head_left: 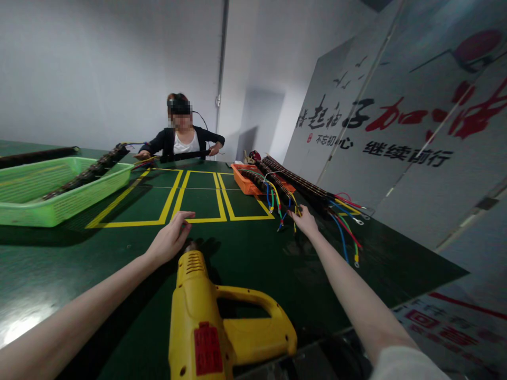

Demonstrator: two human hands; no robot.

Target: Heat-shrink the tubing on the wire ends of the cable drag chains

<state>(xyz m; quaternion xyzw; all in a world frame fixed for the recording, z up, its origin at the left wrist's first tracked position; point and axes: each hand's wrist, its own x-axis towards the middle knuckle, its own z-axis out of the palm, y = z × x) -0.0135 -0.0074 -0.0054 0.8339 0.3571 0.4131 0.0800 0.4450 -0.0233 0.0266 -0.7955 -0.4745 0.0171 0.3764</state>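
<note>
My right hand (304, 221) is at the wire ends of a black sleeved cable bundle (277, 182), fingers bent around them; exactly which wires it touches is hard to make out. That bundle lies over an orange basket (246, 184). My left hand (172, 238) hovers over the green table (245, 237) with fingers loosely bent and apart, holding nothing. Just below it, a yellow heat gun (198, 311) points away from me, its nozzle near my left wrist. More black bundles (312, 184) with coloured wires and ring terminals (358, 221) lie to the right.
A light green basket (91, 195) with a black bundle (89, 171) stands at left. Another dark bundle (35, 157) lies behind it. Yellow tape (198, 220) marks rectangles on the table. Across it, a person (182, 140) holds a black cable. A wall stands at right.
</note>
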